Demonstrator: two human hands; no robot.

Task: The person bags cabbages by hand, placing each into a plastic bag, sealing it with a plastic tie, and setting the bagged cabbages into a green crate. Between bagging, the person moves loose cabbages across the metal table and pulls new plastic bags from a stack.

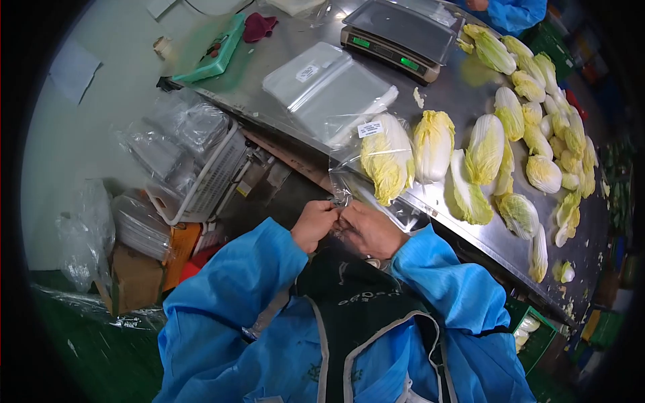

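Note:
A napa cabbage (388,161) lies near the table's front edge inside a clear plastic bag (341,156) with a white printed label (369,129). The bag's gathered end hangs over the edge toward me. My left hand (315,226) pinches this twisted plastic from the left, fingers closed. Close beside it, my right hand (373,232) has its fingers curled onto the same end; its fingertips are partly hidden. Another napa cabbage (434,146), unbagged, rests just right of the bagged one.
Behind the bagged cabbage lies a stack of flat clear bags (322,87), with a scale (401,37) beyond. Many loose cabbages (487,151) cover the table's right side. Left stand a green tray (216,52) and a white basket (208,176) of plastic. A co-worker's blue sleeve (514,15) shows at the back.

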